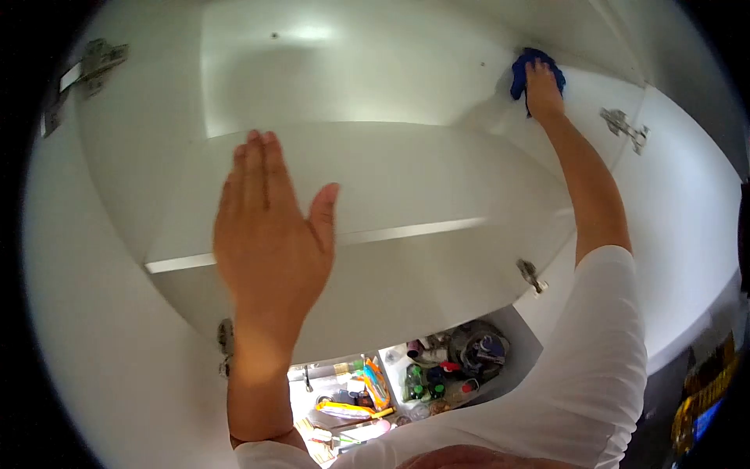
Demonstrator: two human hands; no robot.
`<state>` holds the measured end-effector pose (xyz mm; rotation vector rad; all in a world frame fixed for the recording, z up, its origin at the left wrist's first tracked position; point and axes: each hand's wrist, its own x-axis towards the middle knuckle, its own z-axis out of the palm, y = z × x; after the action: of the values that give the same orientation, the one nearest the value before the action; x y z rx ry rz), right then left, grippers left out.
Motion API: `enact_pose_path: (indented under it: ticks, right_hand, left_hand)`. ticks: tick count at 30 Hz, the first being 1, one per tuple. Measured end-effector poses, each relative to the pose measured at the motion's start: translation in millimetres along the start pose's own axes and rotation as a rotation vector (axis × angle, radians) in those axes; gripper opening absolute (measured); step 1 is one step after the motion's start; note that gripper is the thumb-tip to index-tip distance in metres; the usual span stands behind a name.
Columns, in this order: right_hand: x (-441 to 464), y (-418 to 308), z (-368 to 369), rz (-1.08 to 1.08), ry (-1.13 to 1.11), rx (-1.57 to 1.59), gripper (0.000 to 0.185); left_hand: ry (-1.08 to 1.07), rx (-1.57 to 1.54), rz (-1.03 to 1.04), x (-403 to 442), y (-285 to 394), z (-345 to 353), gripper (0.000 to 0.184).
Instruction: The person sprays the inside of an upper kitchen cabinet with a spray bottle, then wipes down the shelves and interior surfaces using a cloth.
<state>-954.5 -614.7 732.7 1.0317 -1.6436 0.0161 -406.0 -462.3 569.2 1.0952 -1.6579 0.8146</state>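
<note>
My right hand reaches into the upper right corner of a white cabinet. It presses a crumpled dark blue cloth against the inner wall, near where the side meets the back panel. My left hand is held up in front of the shelf, its back towards me. Its fingers are stretched out, with the thumb apart, and nothing is in it. Whether its palm touches the shelf I cannot tell.
Swung-out doors stand at the sides, with metal hinges jutting from the frame. Below, a drawer holds bottles, a round glass-like vessel and orange packets. The shelf's front edge runs across the middle.
</note>
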Motion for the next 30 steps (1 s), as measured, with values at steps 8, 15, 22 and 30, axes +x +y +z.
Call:
enact_pose_path:
  ticks: [8,15,22,30]
  right_hand:
    - [97,-190,-110,0.218,0.164,0.228,0.051]
    - [54,-352,-267,-0.474,0.523,0.652,0.062]
    - [45,-209,-132,-0.612,0.473,0.669,0.066]
    - [79,-276,-246,-0.526,0.598,0.761,0.069]
  left_hand:
    - [-0.014,-0.074,-0.039,0,1,1,0.064]
    - [-0.004,-0.047,-0.056,-3,3,2,0.066]
    - [-0.025,-0.018,-0.08,-5,2,-4,0.068]
    - [0.007,-0.056,-0.067,-3,0,2,0.072]
